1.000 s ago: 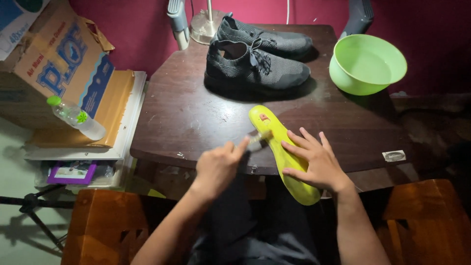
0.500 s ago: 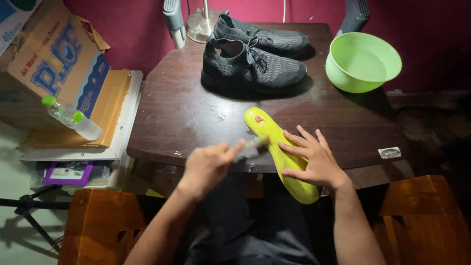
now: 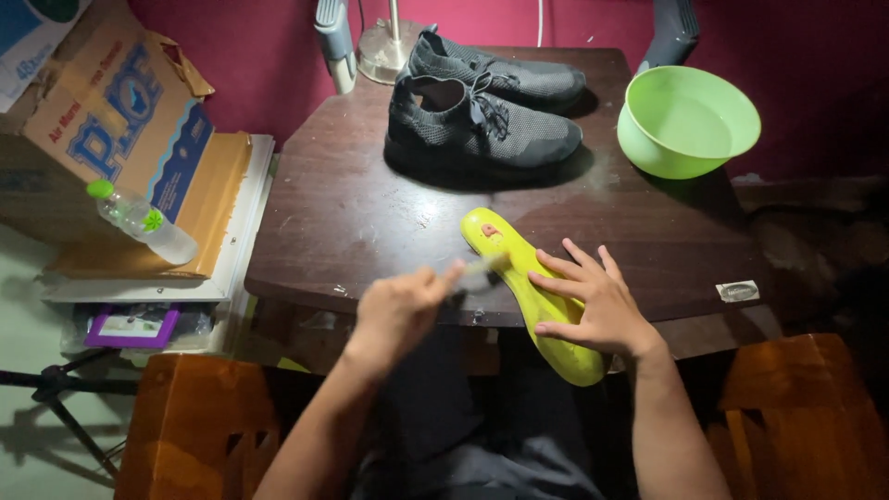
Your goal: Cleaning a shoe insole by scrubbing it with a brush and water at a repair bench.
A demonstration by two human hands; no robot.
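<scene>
left hand [image 3: 400, 310]: fisted, blurred | right hand [image 3: 593, 306]: flat, fingers spread, palm down

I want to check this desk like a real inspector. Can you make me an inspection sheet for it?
Surface: dark wooden table, scuffed.
Job's things: yellow insole lying past the table's front edge; blurred small brush.
Clutter: two dark grey shoes, green bowl, small packet.
Hands: left hand grips the brush; right hand flat on the insole.
Cables: thin cord against the wall.
Surroundings: cardboard box, plastic bottle, lamp base.
</scene>
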